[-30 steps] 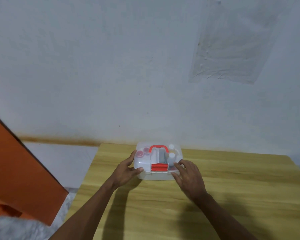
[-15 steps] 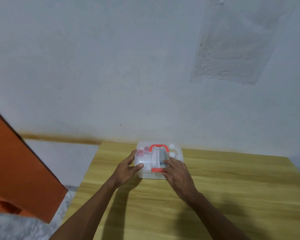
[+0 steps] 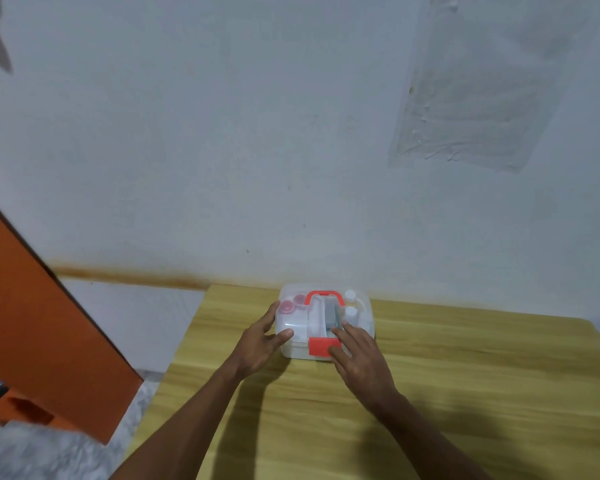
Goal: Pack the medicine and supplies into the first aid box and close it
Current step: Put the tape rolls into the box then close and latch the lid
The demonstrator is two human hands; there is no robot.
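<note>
A clear plastic first aid box with a red handle and a red front latch stands on the wooden table near its far edge. Its lid is down. Through the lid I see pink-capped containers at the left, a grey pack in the middle and white bottles at the right. My left hand grips the box's left front corner, thumb on the front. My right hand lies over the front right, fingers on the lid and thumb against the latch.
A pale wall rises right behind the table. An orange panel leans at the left, beside the table's left edge. Grey floor shows below it.
My right hand has slid left from the box's right front corner onto the latch. The red latch, tilted out before, now lies flat against the front. My left hand has stayed put.
</note>
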